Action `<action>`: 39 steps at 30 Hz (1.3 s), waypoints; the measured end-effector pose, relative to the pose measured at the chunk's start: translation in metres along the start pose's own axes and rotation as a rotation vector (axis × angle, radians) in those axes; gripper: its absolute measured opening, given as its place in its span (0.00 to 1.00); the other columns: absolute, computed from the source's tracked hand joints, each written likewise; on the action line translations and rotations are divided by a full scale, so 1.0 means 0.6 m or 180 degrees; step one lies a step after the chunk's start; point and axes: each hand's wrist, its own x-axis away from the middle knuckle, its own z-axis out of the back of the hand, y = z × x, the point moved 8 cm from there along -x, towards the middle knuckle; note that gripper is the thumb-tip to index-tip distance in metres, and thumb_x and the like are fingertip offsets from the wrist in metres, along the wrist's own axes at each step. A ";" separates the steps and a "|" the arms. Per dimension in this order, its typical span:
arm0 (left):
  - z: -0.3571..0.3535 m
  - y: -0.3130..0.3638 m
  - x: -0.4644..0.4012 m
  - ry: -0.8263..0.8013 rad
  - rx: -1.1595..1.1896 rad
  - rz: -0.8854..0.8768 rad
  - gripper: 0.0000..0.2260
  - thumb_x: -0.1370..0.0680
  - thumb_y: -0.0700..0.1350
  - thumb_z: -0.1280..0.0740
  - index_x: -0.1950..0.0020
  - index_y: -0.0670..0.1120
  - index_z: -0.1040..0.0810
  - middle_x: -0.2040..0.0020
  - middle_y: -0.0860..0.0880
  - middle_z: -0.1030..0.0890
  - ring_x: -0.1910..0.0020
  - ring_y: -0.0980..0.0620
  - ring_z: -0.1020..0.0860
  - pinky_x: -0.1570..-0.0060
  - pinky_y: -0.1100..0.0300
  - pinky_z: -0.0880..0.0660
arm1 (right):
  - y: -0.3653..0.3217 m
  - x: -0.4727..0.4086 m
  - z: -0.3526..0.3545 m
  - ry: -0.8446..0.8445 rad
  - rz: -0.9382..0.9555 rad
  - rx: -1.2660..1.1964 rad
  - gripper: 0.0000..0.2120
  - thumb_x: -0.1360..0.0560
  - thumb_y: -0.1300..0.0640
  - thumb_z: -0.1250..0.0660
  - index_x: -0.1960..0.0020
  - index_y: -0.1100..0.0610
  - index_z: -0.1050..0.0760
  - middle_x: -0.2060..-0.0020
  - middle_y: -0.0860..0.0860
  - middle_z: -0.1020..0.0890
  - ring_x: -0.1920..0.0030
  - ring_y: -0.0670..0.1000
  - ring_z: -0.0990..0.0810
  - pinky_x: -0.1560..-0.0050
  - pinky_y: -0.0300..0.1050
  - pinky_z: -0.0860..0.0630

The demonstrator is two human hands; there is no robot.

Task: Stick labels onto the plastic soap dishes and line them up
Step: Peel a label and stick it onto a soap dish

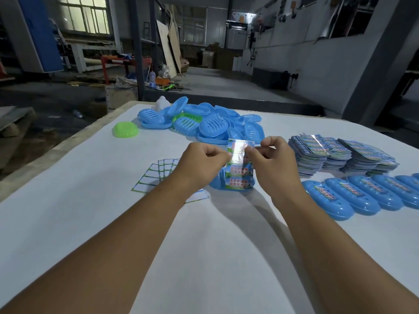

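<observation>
A glossy strip of labels (pixel 238 155) stands upright between both hands at the table's middle. My left hand (pixel 201 162) pinches its left edge and my right hand (pixel 272 159) pinches its upper right corner. Under the strip lies a blue soap dish (pixel 217 183), partly hidden. Loose blue soap dishes (pixel 213 125) are heaped at the far side, with a green one among them. A row of labelled blue dishes (pixel 362 193) runs along the right.
Stacks of label sheets (pixel 340 155) lie at the right, behind the row. Empty backing sheets (pixel 154 177) sit left of my left hand. One green dish (pixel 125 130) rests alone at the far left. The white table (pixel 90 223) ends at its left and far edges.
</observation>
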 end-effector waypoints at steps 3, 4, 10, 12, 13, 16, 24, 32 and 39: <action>0.020 0.004 -0.004 0.0322 -0.0155 0.0030 0.13 0.23 0.49 0.29 0.67 0.48 0.20 0.78 0.60 0.25 0.78 0.65 0.28 0.76 0.69 0.33 | 0.002 -0.001 -0.002 -0.0085 -0.0095 -0.0037 0.13 0.22 0.59 0.28 0.54 0.50 0.32 0.61 0.52 0.14 0.63 0.42 0.15 0.67 0.39 0.20; 0.024 0.004 -0.005 0.0376 -0.0172 0.0055 0.13 0.23 0.50 0.30 0.67 0.48 0.20 0.79 0.61 0.26 0.79 0.66 0.29 0.76 0.67 0.34 | 0.002 -0.001 -0.003 -0.0122 -0.0111 -0.0005 0.13 0.22 0.58 0.28 0.54 0.50 0.33 0.61 0.52 0.13 0.62 0.43 0.14 0.66 0.40 0.19; 0.024 0.009 -0.004 0.0291 -0.0184 -0.0091 0.13 0.23 0.47 0.31 0.67 0.48 0.20 0.80 0.60 0.27 0.80 0.65 0.29 0.81 0.74 0.38 | 0.001 0.002 -0.008 -0.0220 -0.0162 0.0072 0.12 0.22 0.57 0.28 0.55 0.51 0.32 0.61 0.52 0.14 0.62 0.42 0.14 0.72 0.35 0.22; 0.024 0.009 -0.005 0.0277 -0.0182 -0.0120 0.13 0.23 0.47 0.30 0.67 0.49 0.20 0.78 0.61 0.25 0.78 0.66 0.27 0.80 0.74 0.38 | 0.001 0.002 -0.008 -0.0228 -0.0198 0.0036 0.11 0.22 0.58 0.28 0.55 0.51 0.31 0.62 0.52 0.14 0.63 0.42 0.14 0.72 0.35 0.23; 0.023 0.008 -0.006 0.0269 -0.0179 -0.0138 0.13 0.23 0.47 0.30 0.68 0.49 0.20 0.77 0.61 0.24 0.77 0.67 0.27 0.80 0.74 0.38 | 0.002 0.001 -0.008 -0.0241 -0.0213 0.0039 0.11 0.22 0.58 0.28 0.55 0.52 0.30 0.63 0.51 0.14 0.63 0.42 0.14 0.72 0.35 0.23; 0.020 0.008 -0.005 0.0199 -0.0136 -0.0164 0.13 0.22 0.47 0.30 0.67 0.49 0.20 0.76 0.60 0.23 0.77 0.66 0.27 0.79 0.74 0.36 | 0.005 0.000 -0.010 -0.0278 -0.0148 0.0275 0.07 0.23 0.58 0.28 0.56 0.52 0.26 0.65 0.48 0.15 0.61 0.44 0.13 0.65 0.42 0.18; 0.011 0.011 -0.006 0.0184 -0.0210 -0.0401 0.11 0.23 0.48 0.30 0.66 0.50 0.18 0.65 0.51 0.16 0.70 0.62 0.24 0.70 0.68 0.26 | -0.015 0.006 -0.016 -0.0263 0.0599 0.1462 0.08 0.26 0.47 0.28 0.63 0.48 0.19 0.65 0.42 0.17 0.63 0.43 0.19 0.60 0.44 0.23; 0.001 0.023 -0.002 0.0217 -0.0579 -0.0771 0.11 0.24 0.49 0.30 0.66 0.54 0.20 0.71 0.60 0.19 0.72 0.64 0.25 0.72 0.70 0.29 | -0.019 0.014 -0.024 -0.0416 0.0532 0.1438 0.14 0.27 0.49 0.30 0.71 0.47 0.20 0.78 0.40 0.23 0.74 0.41 0.28 0.68 0.39 0.32; -0.002 0.026 0.000 0.0301 -0.0806 -0.0893 0.11 0.24 0.48 0.30 0.66 0.56 0.21 0.69 0.66 0.20 0.69 0.67 0.23 0.69 0.73 0.29 | -0.022 0.015 -0.025 -0.0390 0.0537 0.1525 0.14 0.29 0.51 0.33 0.72 0.52 0.22 0.79 0.44 0.26 0.74 0.44 0.32 0.70 0.39 0.32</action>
